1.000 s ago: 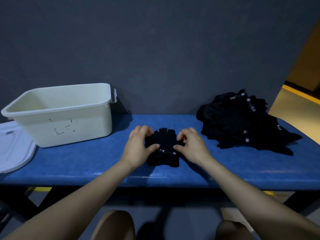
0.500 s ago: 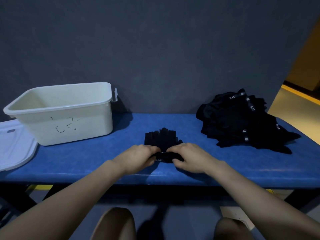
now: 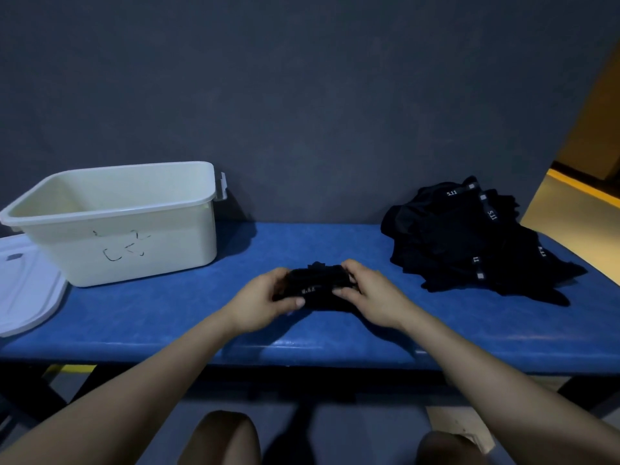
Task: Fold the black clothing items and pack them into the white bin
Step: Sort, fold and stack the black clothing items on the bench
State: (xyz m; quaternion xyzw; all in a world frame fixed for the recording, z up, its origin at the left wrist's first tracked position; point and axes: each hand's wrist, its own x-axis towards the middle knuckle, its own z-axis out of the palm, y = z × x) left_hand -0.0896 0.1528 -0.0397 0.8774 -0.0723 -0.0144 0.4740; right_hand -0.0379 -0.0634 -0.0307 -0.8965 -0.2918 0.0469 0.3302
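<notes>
A small folded black garment (image 3: 315, 286) with a white-lettered waistband lies at the middle of the blue bench (image 3: 167, 310). My left hand (image 3: 261, 302) grips its left end, thumb on top. My right hand (image 3: 367, 293) grips its right end with fingers curled over the far edge. A pile of black clothing (image 3: 469, 239) with white-lettered waistbands sits at the right end of the bench. The white bin (image 3: 134, 223) stands at the left end; what I see of its inside holds nothing.
A white lid (image 3: 27, 290) lies flat at the far left beside the bin. A dark grey wall rises right behind the bench. My knees show below the bench's front edge. A yellowish floor shows at the far right.
Both hands went from the garment's sides to its near edge, then folded that edge over away from me. The bundle is now shorter and thicker.
</notes>
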